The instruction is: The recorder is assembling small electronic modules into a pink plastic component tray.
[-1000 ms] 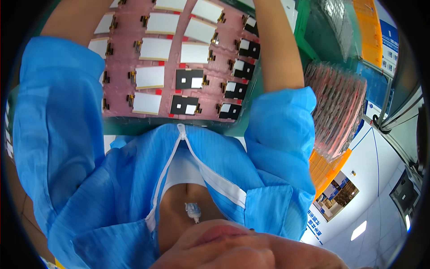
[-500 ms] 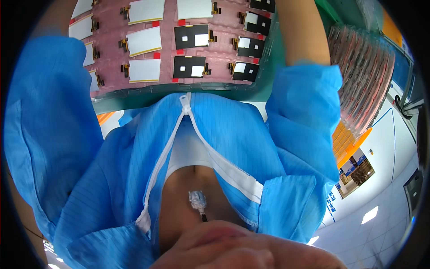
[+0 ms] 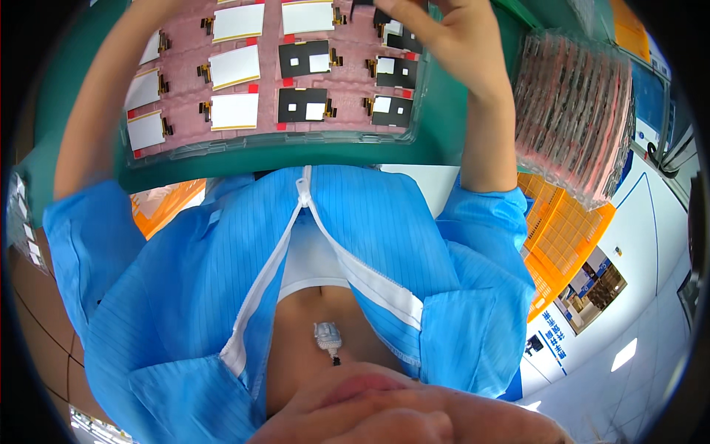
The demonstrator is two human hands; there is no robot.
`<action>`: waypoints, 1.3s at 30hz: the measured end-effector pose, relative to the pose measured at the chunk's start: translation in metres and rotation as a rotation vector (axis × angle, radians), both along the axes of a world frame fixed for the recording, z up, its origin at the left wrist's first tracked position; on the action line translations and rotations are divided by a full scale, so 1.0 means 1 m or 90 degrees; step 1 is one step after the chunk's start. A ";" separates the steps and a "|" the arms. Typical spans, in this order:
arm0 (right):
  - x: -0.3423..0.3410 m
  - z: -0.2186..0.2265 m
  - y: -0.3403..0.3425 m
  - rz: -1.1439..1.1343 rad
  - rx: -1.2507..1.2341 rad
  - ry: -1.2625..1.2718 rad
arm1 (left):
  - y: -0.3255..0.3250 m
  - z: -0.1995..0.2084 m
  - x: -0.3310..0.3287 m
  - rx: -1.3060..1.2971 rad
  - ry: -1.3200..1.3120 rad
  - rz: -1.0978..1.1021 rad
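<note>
In front of me lies a clear plastic tray (image 3: pixel 355 143) with a pink lining, holding rows of small flat panels with short ribbon connectors. Some are white, like the white panel (image 3: pixel 234 112); others are black with white squares, like the black panel (image 3: pixel 296 106). My right hand (image 3: pixel 451 33) is over the tray's far right part, its fingertips closed at a black flat piece (image 3: pixel 362 10) cut off by the top edge. Only the wrist end of my left hand (image 3: pixel 159 6) shows at the tray's far left; its fingers are out of view.
The tray rests on a green work surface (image 3: pixel 436 144). To the right, a tall stack of clear trays (image 3: pixel 573 118) stands by an orange plastic crate (image 3: pixel 566 237). Farther left and lower, more panels in a clear tray (image 3: pixel 28 229) show beside the tiled floor (image 3: pixel 44 325).
Both forearms have drawn back toward me, bringing my right hand into view. The tray and its panels appear slightly farther left, and more of the orange crate shows.
</note>
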State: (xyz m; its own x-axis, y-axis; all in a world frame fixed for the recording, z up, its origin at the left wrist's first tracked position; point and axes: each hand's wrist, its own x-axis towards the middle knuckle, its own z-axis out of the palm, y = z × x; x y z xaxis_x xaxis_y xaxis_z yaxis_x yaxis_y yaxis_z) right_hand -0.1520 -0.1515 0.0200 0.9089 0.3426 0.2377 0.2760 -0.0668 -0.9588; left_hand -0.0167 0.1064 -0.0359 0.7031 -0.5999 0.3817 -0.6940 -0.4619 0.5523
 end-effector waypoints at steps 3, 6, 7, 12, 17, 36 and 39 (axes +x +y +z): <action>-0.003 0.006 0.000 -0.042 -0.202 0.143 | 0.013 0.006 -0.060 -0.163 0.162 -0.096; -0.002 0.001 0.003 -0.050 -0.193 0.139 | 0.000 0.017 -0.091 0.028 0.105 -0.027; -0.001 0.000 0.009 -0.056 -0.200 0.098 | 0.006 0.002 -0.094 0.031 0.104 -0.022; 0.008 -0.008 0.013 -0.099 -0.256 0.161 | 0.016 -0.040 -0.090 0.101 -0.078 0.020; 0.014 -0.007 0.012 -0.086 -0.292 0.141 | 0.009 -0.045 -0.092 0.091 -0.070 0.028; 0.034 -0.022 0.037 0.000 -0.299 0.142 | 0.010 -0.044 -0.099 0.098 -0.008 0.040; 0.036 -0.020 0.031 -0.004 -0.309 0.139 | 0.002 -0.047 -0.094 0.090 -0.002 0.030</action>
